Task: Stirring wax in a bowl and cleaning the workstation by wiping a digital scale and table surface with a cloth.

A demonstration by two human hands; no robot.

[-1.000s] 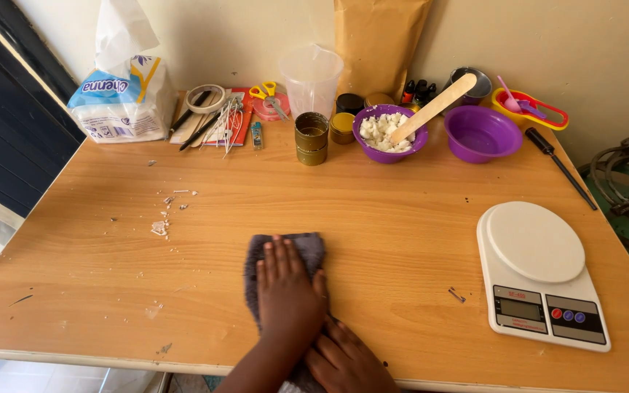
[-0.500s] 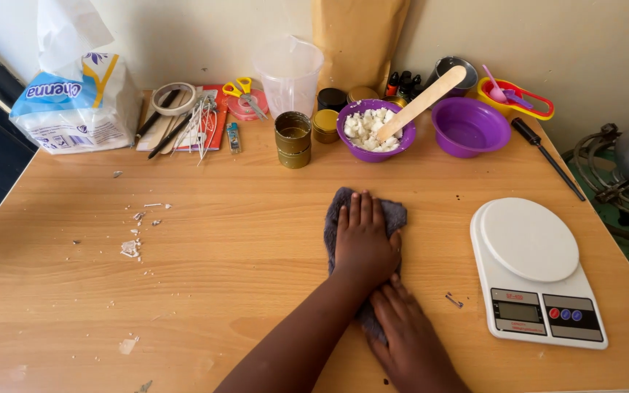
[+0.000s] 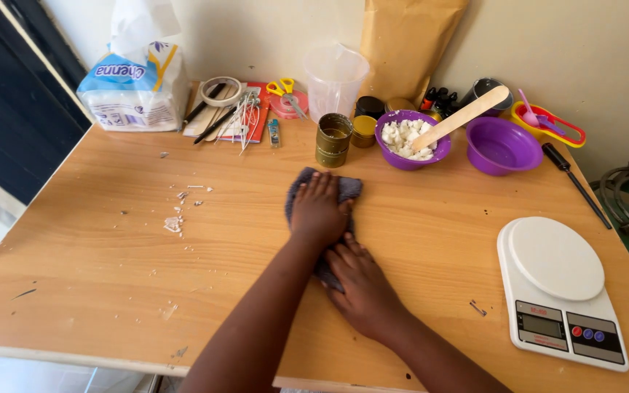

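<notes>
While both palms press flat, fingers together, on the grey cloth [image 3: 343, 188] mid-table, left hand [image 3: 319, 211] at 12 o'clock of the right hand [image 3: 362, 284], I judge it soft and limp, best pinched at its free far edge.

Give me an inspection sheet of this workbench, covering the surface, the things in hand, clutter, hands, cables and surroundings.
Surface: wooden table, with white crumbs at left and small specks elsewhere.
Job's things: grey cloth pressed flat on the table under both hands.
Clutter: purple bowl of white chunks with a wooden stick, empty purple bowl, tins, clear jug, scissors, tape roll, tissue pack, kitchen scale.
Hands: left hand flat on the cloth, ahead; right hand on its near end.
Cables: nothing seen.
Surroundings: pale wall, brown paper bag, dark panel at left.
</notes>
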